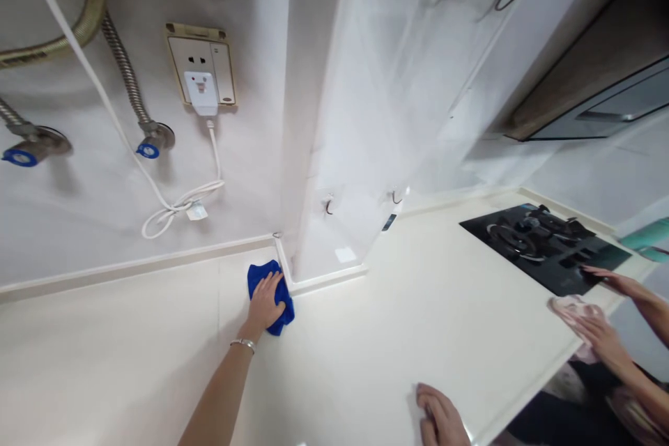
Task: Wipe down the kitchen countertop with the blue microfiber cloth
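My left hand [265,301], with a silver bracelet at the wrist, presses down on a blue cloth [283,320]. The cloth lies on the white countertop [334,362], against the low raised edge at the corner of the white wall column [334,251]. Part of the cloth is hidden beneath my fingers and palm. At the bottom of the view, my right hand [443,417] rests on the countertop with its fingers loosely curled. I see nothing held in it, though its lower part is cut off by the frame.
A co-worker's hand [596,334] is on a pale pink cloth [567,306], and their other hand [609,277] reaches over the black gas hob [543,258]. Left of the column are a plugged socket [201,66], a looped white cord [167,212] and water valves [151,143]. Hooks [328,205] stick out from the column.
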### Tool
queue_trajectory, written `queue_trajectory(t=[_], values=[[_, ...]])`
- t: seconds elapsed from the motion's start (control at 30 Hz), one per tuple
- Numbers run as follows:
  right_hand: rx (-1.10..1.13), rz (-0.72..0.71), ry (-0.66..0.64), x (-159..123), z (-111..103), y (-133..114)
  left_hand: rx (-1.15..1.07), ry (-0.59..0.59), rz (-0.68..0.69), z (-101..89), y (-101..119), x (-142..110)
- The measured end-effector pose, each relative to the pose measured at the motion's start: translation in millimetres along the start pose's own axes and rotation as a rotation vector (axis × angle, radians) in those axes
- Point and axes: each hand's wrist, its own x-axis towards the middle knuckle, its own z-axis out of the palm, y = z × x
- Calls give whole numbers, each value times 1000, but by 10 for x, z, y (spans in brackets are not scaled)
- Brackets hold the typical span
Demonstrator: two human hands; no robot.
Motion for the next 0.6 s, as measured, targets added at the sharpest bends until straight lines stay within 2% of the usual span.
queue_trajectory(t=[0.13,0.23,0.43,0.53,0.6], values=[[32,51,13,47,2,-137,32,1,9,60,268,-477],[52,68,37,94,-1,-248,69,-18,53,177,518,-852],[97,84,107,190,-24,-351,147,-4,234,695,1247,-1549],[119,92,131,199,-40,-380,163,21,303,948,1649,-1786],[126,98,148,197,-50,-399,173,37,327,1052,1852,-1880]])
